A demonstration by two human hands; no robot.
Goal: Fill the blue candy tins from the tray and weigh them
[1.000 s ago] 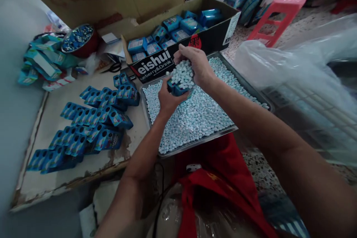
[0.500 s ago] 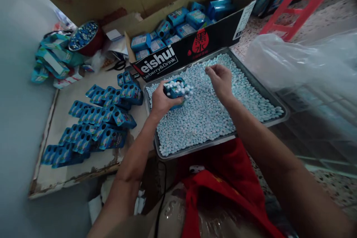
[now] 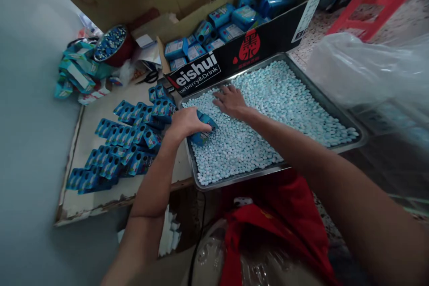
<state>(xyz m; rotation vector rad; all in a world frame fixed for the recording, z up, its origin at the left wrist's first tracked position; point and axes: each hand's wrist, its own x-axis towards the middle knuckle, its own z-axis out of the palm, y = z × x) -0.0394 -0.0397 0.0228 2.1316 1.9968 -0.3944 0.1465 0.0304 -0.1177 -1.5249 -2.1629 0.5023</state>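
Note:
My left hand (image 3: 186,124) is closed round a blue box (image 3: 203,130), tilted over the left side of a metal tray (image 3: 234,182). Small pale blue and white candies (image 3: 268,98) cover the tray's bottom. Palm down, my right hand (image 3: 230,100) touches the candies near the tray's back left, its fingers spread. It holds nothing that I can see. Several blue boxes with round holes (image 3: 124,134) stand in rows on the table (image 3: 75,203), left of the tray.
Behind the tray a long black carton (image 3: 278,42) holds blue packs. A red bowl (image 3: 125,53) of small wrapped pieces, teal packaging (image 3: 75,69) and scissors (image 3: 150,77) lie at the back left. Clear plastic (image 3: 355,71) and a red stool (image 3: 372,9) are at the right.
My right hand has moved left and down onto the candies, and its fingers have opened. My left hand has tipped the box, and the white candies heaped on it no longer show.

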